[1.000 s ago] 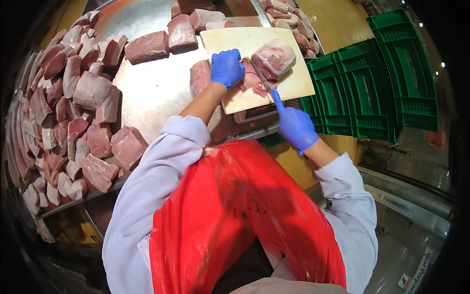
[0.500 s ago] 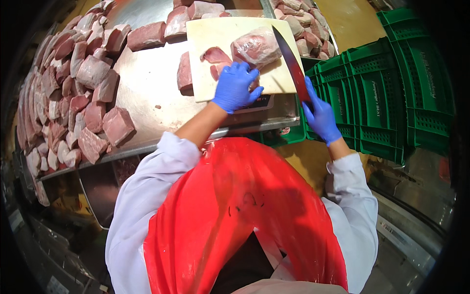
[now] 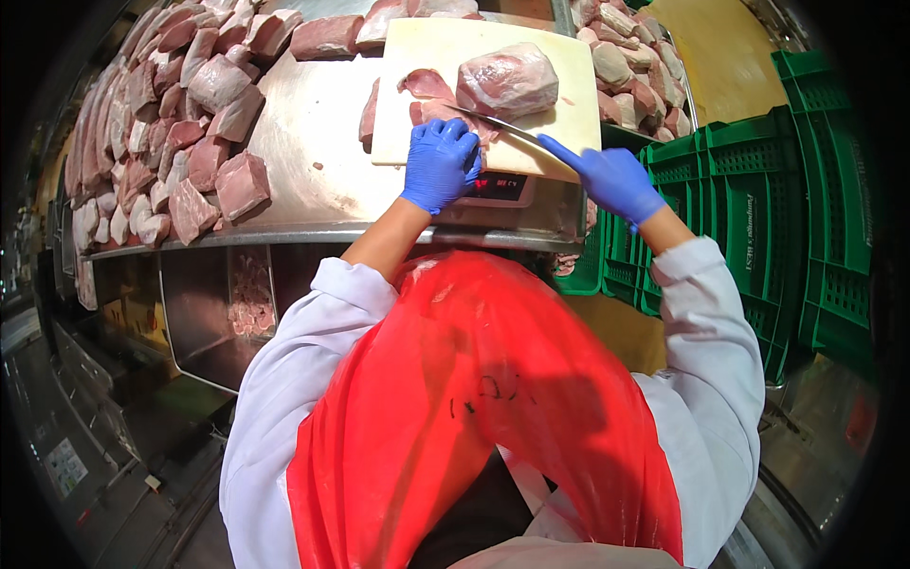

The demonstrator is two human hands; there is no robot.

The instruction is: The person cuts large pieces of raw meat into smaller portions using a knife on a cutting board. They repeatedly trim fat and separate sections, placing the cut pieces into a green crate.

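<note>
A worker in a white coat and red plastic apron (image 3: pixel 474 398) stood at a stainless steel table (image 3: pixel 313 180), both hands in blue gloves. The left hand (image 3: pixel 439 163) lay curled over thin slices of raw meat (image 3: pixel 431 95) at the near edge of a pale cutting board (image 3: pixel 569 66), its grip pressing down on them. The right hand (image 3: pixel 614 178) had its grip clenched on the handle of a long knife (image 3: pixel 498 123), forefinger stretched along the spine, the blade lying flat across the board just beside a large cut of pork (image 3: pixel 507 79). Chunks of raw meat (image 3: pixel 180 123) were heaped along the table's left and far sides. Green plastic crates (image 3: pixel 758 199) stood stacked to the right, over a wet floor (image 3: pixel 806 455).
</note>
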